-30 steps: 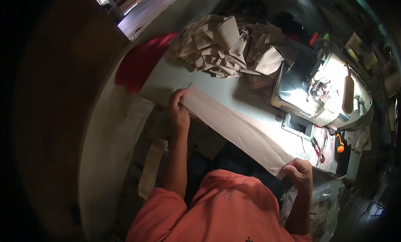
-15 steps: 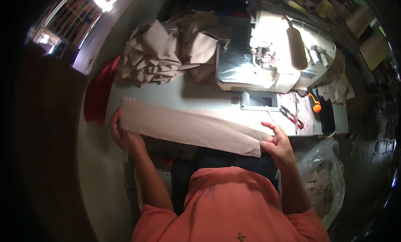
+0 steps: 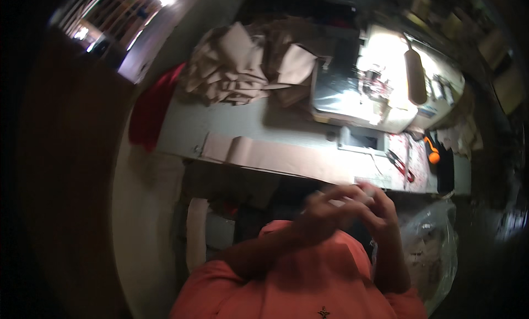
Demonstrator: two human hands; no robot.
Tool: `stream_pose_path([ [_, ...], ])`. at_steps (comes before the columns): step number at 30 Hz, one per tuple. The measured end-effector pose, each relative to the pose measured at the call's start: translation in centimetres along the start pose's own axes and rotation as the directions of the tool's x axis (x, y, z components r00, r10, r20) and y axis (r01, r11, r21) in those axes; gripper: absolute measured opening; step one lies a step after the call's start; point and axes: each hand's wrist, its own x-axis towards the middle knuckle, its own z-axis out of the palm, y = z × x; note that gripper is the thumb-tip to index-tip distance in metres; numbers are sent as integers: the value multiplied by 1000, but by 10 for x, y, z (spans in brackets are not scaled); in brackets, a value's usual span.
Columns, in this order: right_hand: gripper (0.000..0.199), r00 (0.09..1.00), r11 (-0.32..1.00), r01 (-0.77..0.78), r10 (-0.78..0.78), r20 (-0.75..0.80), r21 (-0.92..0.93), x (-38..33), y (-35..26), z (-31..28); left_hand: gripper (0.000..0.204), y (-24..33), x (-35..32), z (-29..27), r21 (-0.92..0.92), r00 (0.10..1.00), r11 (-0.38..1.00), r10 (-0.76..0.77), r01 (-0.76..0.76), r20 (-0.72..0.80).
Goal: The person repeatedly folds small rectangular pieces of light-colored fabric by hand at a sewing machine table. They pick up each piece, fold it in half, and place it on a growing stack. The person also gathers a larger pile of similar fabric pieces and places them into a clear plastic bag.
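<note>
A long beige fabric strip [image 3: 284,157] lies flat along the front edge of the table, with a raised fold near its left end. Close to its right end, just off the table edge, my two hands come together in front of my body. My left hand [image 3: 325,213] reaches across to the right, smeared by motion. Bent fingers show on my right hand [image 3: 384,211], which touches or overlaps the left one. Something small and pale shows between the fingertips, too blurred to name.
A sewing machine [image 3: 386,76] stands at the back right under a bright lamp. Left of it is a heap of beige fabric pieces [image 3: 234,71]. Red-handled thread snips [image 3: 401,166] and an orange-and-black tool [image 3: 433,155] lie at right. A clear plastic bag [image 3: 435,247] hangs below.
Both hands have let go of the strip, which now lies on the table. My left hand has swung right to meet my right hand. The whole view has shifted slightly.
</note>
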Motion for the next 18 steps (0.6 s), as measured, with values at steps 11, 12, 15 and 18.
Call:
stream_pose_path([
  [11,33,711,117,-149,-678,-189,-982,-60,-44,-241,23,-30,-10,-94,567,921,749,-150,342,-359],
  [12,37,686,313,-46,-680,-258,-949,-53,-61,-260,24,-56,-24,-127,612,861,674,-73,414,-503],
  [15,46,613,430,-191,-650,-449,-883,-22,-105,-286,27,-65,-44,-211,610,677,326,-153,722,-720],
  [18,43,624,425,22,-713,-320,-905,-29,-142,-156,32,-67,-55,-229,515,543,175,-306,839,-782],
])
